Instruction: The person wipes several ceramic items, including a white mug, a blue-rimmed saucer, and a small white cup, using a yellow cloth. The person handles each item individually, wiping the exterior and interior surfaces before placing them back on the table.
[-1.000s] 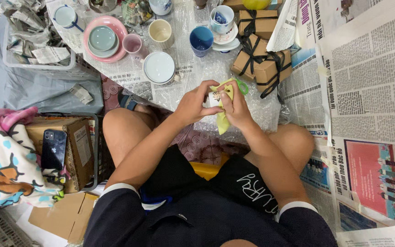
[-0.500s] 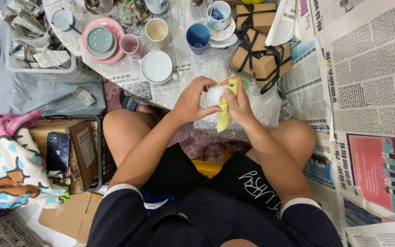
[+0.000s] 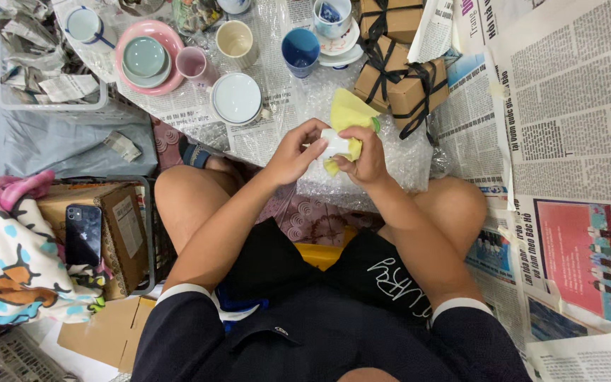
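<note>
Newspaper-covered floor; small white piece [image 3: 335, 143] with yellow cloth [image 3: 348, 117] pinched between left hand [image 3: 293, 152] and right hand [image 3: 368, 157] fingers.

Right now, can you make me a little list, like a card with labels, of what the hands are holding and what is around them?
Left hand: grips a small white ceramic piece
Right hand: presses a yellow cloth against that piece
Under the hands: bubble wrap over newspaper
Ahead: blue cup, cream cup, pink plate with a green bowl
Beside: brown boxes tied with black ribbon
Far left: black phone
</note>
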Available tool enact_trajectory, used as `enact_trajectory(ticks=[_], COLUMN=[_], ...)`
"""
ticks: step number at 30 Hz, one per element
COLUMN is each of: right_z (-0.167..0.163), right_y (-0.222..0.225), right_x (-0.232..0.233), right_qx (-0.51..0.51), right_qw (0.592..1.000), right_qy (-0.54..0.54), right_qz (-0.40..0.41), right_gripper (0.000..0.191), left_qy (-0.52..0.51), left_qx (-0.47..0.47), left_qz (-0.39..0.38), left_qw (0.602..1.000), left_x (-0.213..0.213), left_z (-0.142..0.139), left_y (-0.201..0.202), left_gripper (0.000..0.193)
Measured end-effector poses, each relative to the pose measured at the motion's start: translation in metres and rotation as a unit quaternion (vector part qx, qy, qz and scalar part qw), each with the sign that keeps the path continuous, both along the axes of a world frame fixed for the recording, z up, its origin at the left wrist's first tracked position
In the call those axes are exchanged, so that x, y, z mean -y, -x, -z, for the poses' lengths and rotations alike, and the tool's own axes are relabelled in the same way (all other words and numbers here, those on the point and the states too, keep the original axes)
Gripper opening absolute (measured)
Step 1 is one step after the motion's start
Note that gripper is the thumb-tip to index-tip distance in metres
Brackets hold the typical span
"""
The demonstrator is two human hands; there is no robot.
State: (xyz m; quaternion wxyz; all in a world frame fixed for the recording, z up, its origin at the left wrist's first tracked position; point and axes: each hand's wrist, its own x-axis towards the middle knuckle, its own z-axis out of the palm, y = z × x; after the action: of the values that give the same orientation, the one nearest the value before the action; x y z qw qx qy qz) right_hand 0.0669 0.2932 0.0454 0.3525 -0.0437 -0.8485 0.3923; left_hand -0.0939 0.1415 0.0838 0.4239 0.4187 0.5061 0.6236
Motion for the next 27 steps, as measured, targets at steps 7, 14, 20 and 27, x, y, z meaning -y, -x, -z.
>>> enact_trajectory(ticks=[7, 14, 20, 27], right_z=[0.001, -0.010, -0.015, -0.026], right_y=[0.007, 0.005, 0.009, 0.010], right_x=[-0.004, 0.000, 0.003, 0.007], right_qx=[-0.005, 0.056, 0.063, 0.080], right_qw=[0.999, 0.992, 0.984, 0.972], right_qy=[0.042, 0.106, 0.164, 0.219], right_qz=[0.002, 0.045, 0.036, 0.033], right_gripper=[0.060, 0.046, 0.045, 0.037], left_qy=[0.080, 0.071, 0.034, -0.092], left_qx=[-0.025, -0.068, -0.159, -0.357], left_qz=[-0.021, -0.077, -0.120, -0.136], left_qw=[0.996, 0.992, 0.979, 0.920], left_x=[0.002, 0.002, 0.005, 0.009], left_z=[-0.006, -0.008, -0.025, -0.058], left_y=[0.006, -0.007, -0.010, -0.004], left_gripper=[0.037, 0.041, 0.056, 0.063])
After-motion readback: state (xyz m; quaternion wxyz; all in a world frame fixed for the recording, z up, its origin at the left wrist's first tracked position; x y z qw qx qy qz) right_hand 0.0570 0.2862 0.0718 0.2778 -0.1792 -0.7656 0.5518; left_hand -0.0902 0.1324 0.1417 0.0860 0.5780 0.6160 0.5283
